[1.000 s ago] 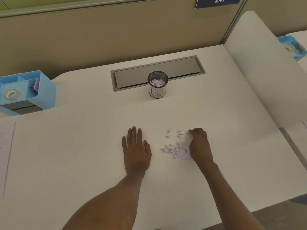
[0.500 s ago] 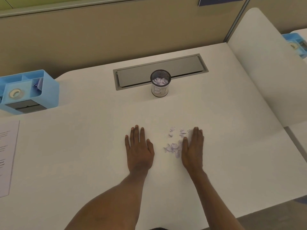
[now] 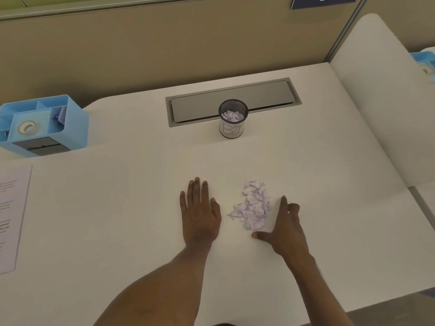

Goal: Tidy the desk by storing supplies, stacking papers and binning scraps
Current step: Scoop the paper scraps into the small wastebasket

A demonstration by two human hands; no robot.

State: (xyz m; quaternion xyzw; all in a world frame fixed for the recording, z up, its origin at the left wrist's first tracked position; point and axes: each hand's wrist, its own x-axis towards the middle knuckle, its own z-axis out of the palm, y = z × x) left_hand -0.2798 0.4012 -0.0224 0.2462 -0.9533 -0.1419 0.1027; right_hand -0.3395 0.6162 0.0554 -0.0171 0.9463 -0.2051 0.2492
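Observation:
A small heap of pale lilac paper scraps (image 3: 254, 205) lies on the white desk (image 3: 117, 208). My left hand (image 3: 200, 212) rests flat on the desk just left of the heap, fingers together, holding nothing. My right hand (image 3: 286, 228) sits at the heap's right and near side, thumb spread under it, fingers apart, cupping it without gripping. Farther back stands a black mesh cup (image 3: 233, 118) with a white label; several scraps lie inside it.
A light blue organiser (image 3: 44, 128) with a tape roll stands at the back left. A printed sheet (image 3: 11, 217) lies at the left edge. A grey cable hatch (image 3: 235, 100) is set into the desk behind the cup. A white divider (image 3: 381, 102) rises on the right.
My right hand swept the scattered scraps into one tight heap, then drew back to its right side. My left hand stayed flat in place.

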